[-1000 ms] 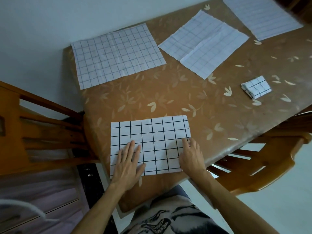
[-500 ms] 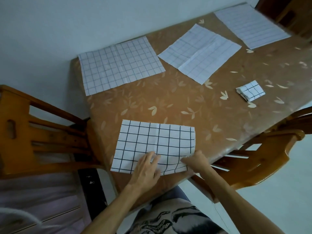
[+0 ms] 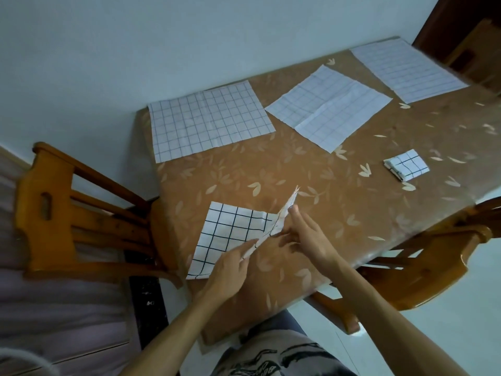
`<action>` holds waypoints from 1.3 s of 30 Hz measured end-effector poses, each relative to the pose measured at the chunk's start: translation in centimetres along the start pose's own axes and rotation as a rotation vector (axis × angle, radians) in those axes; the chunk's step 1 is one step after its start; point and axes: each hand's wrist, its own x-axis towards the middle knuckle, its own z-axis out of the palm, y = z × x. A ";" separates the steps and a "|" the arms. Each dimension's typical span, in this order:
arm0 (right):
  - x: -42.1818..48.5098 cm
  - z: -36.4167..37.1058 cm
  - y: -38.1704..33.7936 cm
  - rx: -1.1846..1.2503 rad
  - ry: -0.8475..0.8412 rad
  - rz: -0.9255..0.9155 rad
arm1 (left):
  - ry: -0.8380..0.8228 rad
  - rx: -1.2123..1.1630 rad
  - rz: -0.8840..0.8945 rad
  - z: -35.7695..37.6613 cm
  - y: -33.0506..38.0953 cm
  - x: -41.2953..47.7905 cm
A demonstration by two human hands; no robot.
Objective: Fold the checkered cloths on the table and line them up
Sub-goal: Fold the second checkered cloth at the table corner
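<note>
Cloth: the cloth (image 3: 230, 229) lies lower centre on the desk (image 3: 271, 172), with its right half raised.
Hands: the left hand (image 3: 230, 270) and right hand (image 3: 309, 240) seem to pinch the raised edge, though it is blurred.
Risk: an uneven pull could skew the fold.

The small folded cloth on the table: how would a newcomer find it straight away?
Start at the brown leaf-patterned table and go to its right side, near the wooden chair there. The small folded cloth lies alone, apart from the three open cloths along the far edge. It is the only one already folded into a thick little square, with bold dark grid lines.
</note>
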 end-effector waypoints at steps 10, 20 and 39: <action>1.6 -5.2 1.0 -0.454 -0.050 -0.010 | -0.247 -0.628 -0.231 -7.8 3.3 1.6; 2.6 -4.1 -1.2 -0.051 -0.440 0.036 | -0.256 -1.035 -0.394 -11.2 -1.0 0.5; 4.1 -2.9 -0.3 -0.646 -0.082 -0.305 | 0.103 -0.513 -0.148 -11.3 -4.2 0.4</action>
